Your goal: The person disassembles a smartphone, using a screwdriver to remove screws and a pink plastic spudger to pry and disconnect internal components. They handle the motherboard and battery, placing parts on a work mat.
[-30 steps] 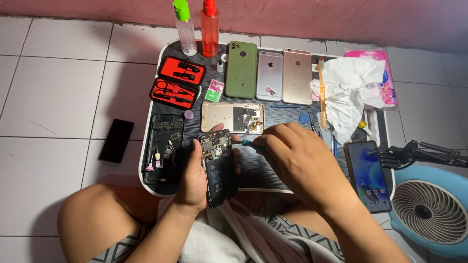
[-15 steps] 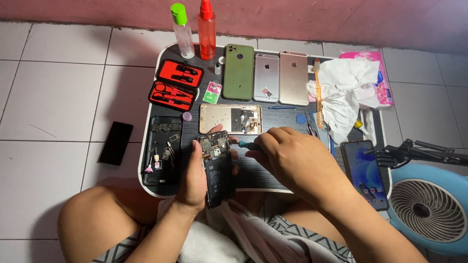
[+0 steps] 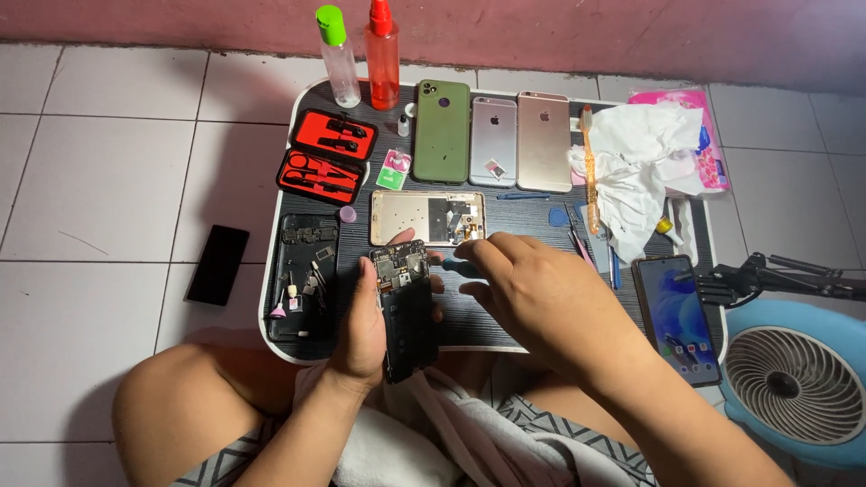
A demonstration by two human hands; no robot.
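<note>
My left hand (image 3: 365, 323) grips an opened black phone (image 3: 406, 311) with its circuit board showing, held over the near edge of a small black lap table (image 3: 505, 317). Beside it, my right hand (image 3: 532, 293) pinches a small blue-handled screwdriver (image 3: 456, 267) whose tip points at the phone's upper part. Just beyond lies a gold phone back frame (image 3: 428, 217) with parts inside.
On the table: a green phone (image 3: 442, 132), a silver phone (image 3: 493, 142), a gold phone (image 3: 543, 141), a red tool case (image 3: 322, 160), two spray bottles (image 3: 361, 54), a black parts tray (image 3: 305, 276), crumpled tissue (image 3: 640, 162), a lit phone (image 3: 677, 317). A black phone (image 3: 217, 264) and a fan (image 3: 794, 383) sit on the floor.
Both hands keep their grip. The right hand has shifted slightly with the screwdriver at the phone's top; the view has tilted a little.
</note>
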